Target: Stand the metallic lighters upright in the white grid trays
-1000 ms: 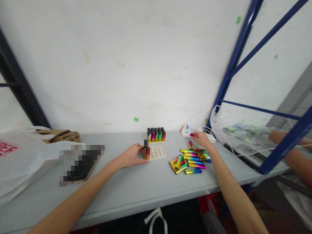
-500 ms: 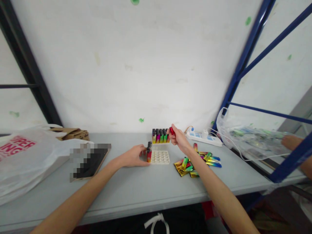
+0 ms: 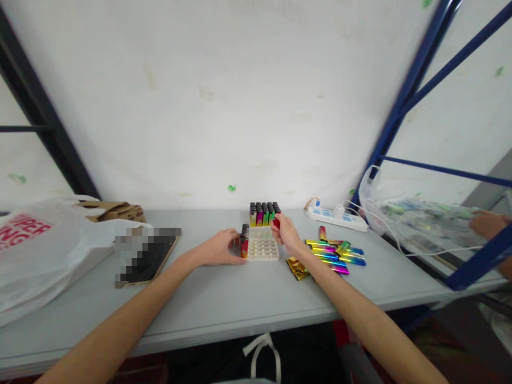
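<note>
My left hand (image 3: 218, 248) curves around the left end of a white tray (image 3: 264, 249) with rows of round pockets. Its thumb is at the front corner and its fingers are behind. A short row of lighters (image 3: 244, 246) with black tops stands upright at that end, the nearest one red. Above the tray's right side, my right hand (image 3: 286, 234) closes on a red lighter (image 3: 276, 222); the fingers cover most of it. Behind the tray stands a block of upright multicoloured lighters (image 3: 260, 214). More shiny lighters (image 3: 334, 257) lie in a loose pile, partly behind my right forearm.
A white power strip (image 3: 338, 217) with cables lies near the wall. At left are a plastic bag (image 3: 52, 250), folded cardboard (image 3: 116, 212) and a dark flat device (image 3: 154, 258), partly blurred. Another person's hand (image 3: 490, 224) is beyond the blue frame (image 3: 386, 138).
My right hand has come down and closer to the tray with the red lighter. My left hand stays at the tray's left end. The view has tilted slightly.
</note>
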`<state>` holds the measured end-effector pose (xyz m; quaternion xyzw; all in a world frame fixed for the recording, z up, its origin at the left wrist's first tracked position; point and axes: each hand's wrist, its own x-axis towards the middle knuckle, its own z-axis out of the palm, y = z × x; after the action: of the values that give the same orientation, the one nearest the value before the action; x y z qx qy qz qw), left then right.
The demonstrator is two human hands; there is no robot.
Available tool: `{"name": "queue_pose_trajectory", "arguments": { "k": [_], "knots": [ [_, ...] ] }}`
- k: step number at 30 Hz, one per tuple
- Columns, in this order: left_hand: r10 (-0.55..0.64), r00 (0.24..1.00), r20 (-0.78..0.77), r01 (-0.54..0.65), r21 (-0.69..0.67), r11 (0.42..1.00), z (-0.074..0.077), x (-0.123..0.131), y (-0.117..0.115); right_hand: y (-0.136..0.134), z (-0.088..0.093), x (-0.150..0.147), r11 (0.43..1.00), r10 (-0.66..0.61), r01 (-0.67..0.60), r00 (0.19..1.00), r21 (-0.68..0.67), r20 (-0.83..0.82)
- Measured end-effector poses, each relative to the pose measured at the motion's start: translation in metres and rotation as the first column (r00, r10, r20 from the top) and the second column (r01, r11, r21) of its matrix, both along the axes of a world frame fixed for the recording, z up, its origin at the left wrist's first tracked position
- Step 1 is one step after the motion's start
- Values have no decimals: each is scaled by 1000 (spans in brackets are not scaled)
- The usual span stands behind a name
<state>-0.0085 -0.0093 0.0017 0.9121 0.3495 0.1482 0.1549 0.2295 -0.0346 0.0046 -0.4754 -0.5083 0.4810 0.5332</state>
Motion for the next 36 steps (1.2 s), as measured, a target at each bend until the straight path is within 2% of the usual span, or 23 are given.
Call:
{"name": "queue_pose_trajectory", "arguments": {
  "k": [13, 16, 18, 20, 23, 26, 29, 36],
  "knots": [
    [0, 1000, -7, 0, -3, 1000, 3, -1, -1, -1, -6, -2, 999, -8, 6, 999, 47, 42],
    [-5, 1000, -12, 5, -12, 1000, 4, -1, -1, 3, -10, 1, 998, 36, -37, 999, 44, 25],
    [-4, 1000, -16, 4, -17, 1000, 4, -1, -1, 8, -14, 3, 992, 79, -80, 997, 94, 19],
    [2, 1000, -15, -2, -25, 1000, 4, -1, -1, 14, -18, 7, 978, 72, -85, 994, 188, 79],
    [4, 1000, -15, -4, -30, 1000, 2, -1, 0, 21, -26, 12, 942, -51, -47, 959, 332, 280],
    [6, 1000, -20, -7, -21, 1000, 1, -1, 1, 23, -31, 15, 918, -53, -115, 913, 380, 404],
    [25, 999, -32, -25, -5, 1000, 0, -1, 1, 22, -34, 12, 908, 10, -181, 910, 377, 413],
    [28, 999, -32, -29, -14, 999, 4, 1, -2, 22, -39, -2, 897, -48, -149, 903, 416, 426]
  ]
}}
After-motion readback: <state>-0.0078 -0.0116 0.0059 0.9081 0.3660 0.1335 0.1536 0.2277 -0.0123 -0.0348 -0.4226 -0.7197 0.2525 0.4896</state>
